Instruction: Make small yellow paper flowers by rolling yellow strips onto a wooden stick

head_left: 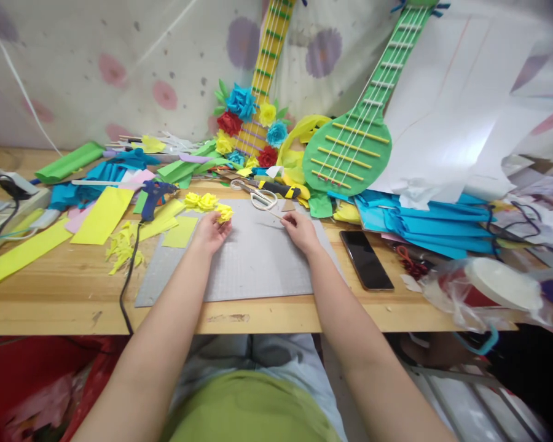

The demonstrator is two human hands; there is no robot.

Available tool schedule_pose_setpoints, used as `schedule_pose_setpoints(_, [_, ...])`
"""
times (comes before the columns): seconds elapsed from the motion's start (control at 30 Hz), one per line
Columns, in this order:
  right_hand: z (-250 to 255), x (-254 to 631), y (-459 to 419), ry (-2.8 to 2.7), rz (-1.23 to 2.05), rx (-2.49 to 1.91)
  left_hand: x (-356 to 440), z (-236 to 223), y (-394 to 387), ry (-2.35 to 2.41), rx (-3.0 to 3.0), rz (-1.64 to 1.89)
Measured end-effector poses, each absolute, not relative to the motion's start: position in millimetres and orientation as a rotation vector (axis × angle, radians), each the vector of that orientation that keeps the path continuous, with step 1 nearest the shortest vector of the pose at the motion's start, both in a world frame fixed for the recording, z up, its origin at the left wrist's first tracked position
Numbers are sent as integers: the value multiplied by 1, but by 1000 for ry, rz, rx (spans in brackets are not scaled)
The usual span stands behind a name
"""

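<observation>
My left hand (212,232) is closed around the base of a small yellow paper flower (223,213), above the grey cutting mat (258,264). More yellow paper flowers (201,201) lie just behind it. My right hand (300,231) pinches a thin stick (274,215) whose tip points left, toward the flower, with a gap between them. Behind the stick rest white-handled scissors (263,199) and a black-and-yellow utility knife (280,189). A yellow paper square (179,232) sits on the mat's left edge.
A blue glue gun (153,197) stands left, its cord hanging over the table edge. Yellow paper sheets (102,215) and scraps (125,247) surround it. A phone (366,260) lies right. Yellow (271,55) and green (350,153) paper instruments lean at the back.
</observation>
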State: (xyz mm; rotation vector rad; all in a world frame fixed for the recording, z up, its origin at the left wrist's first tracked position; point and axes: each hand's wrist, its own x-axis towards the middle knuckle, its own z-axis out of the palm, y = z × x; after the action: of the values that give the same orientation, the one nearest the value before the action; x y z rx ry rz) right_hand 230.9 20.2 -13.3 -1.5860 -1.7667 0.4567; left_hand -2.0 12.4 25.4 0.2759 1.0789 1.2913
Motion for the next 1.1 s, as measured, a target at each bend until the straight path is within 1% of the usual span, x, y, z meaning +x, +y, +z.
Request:
schedule_pose_setpoints(0.1, [-16, 229, 20, -1755, 509, -1598, 4, 24, 20, 1205, 452, 1280])
schedule_pose_setpoints(0.17, [-16, 229, 20, -1740, 502, -1609, 8, 21, 24, 1325, 654, 1336])
schedule_pose_setpoints(0.27, [-16, 229, 20, -1706, 507, -1617, 10, 13, 24, 1580, 1256, 1531])
schedule_pose_setpoints(0.33, [-16, 230, 21, -1696, 517, -1620, 7, 7, 20, 1618, 1733, 1540])
schedule_pose_setpoints(0.4, [-17, 230, 21, -1690, 519, -1622, 3, 2, 16, 1595, 2141, 1492])
schedule_pose_setpoints(0.47, [-17, 231, 22, -1684, 517, -1617, -2, -1, 13, 1523, 2428, 1430])
schedule_pose_setpoints(0.63, [-19, 230, 23, -1679, 519, -1610, -12, -1, 13, 1339, 2771, 1386])
schedule_pose_setpoints(0.77, [-19, 230, 23, -1670, 517, -1629, -16, -2, 15, 1304, 2793, 1322])
schedule_pose_setpoints(0.87, [-19, 230, 22, -1668, 520, -1626, -12, -2, 13, 1430, 2603, 1339])
schedule_pose_setpoints(1.0, [-18, 230, 21, -1672, 520, -1628, 4, 4, 12, 1696, 1915, 1482])
schedule_pose_setpoints(1.1, [-18, 230, 21, -1672, 521, -1627, 15, 11, 19, 1769, 1268, 1365])
